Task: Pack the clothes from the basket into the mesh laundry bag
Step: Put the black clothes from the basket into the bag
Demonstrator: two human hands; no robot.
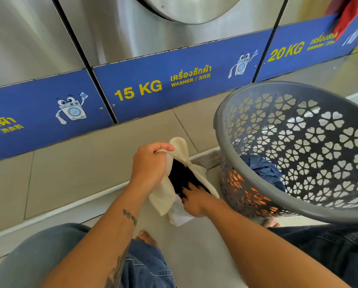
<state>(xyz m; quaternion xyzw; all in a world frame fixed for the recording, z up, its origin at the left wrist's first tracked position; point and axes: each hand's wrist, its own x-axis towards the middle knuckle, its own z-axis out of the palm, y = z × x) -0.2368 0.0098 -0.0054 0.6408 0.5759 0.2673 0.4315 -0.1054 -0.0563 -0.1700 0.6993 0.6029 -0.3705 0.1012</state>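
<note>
At the centre of the frame one cream mesh laundry bag (165,190) is held over the floor (80,163), its mouth pulled open toward the upper left by the left hand (151,163), whose fingers are curled round the bunched rim. The right hand (194,201) is pushed into the mouth, its fingers spread against one black garment (184,175) that is already mostly inside; whether anything is pinched by that hand cannot be told, since the fingertips are buried in the cloth.

To the right one grey perforated basket (298,146) is tilted toward the bag. Two pieces can be counted in it: a blue garment (263,169) against the near wall and orange cloth (255,196) seen through the cut-outs lower down. More may be hidden beneath.

Several things could go wrong. The rim could slip from the left hand if the garment is pressed down hard, and the mouth would then collapse over the right wrist. The black cloth could be dragged back out when the right hand is withdrawn, because fabric clings to mesh. The tilted basket could be knocked over by the right forearm, which lies just beside its rim, when the next piece is reached for.

Three washers are seen across the top; the middle washer (153,28) is marked 15 KG, and a red cloth (348,15) hangs at the upper right.
</note>
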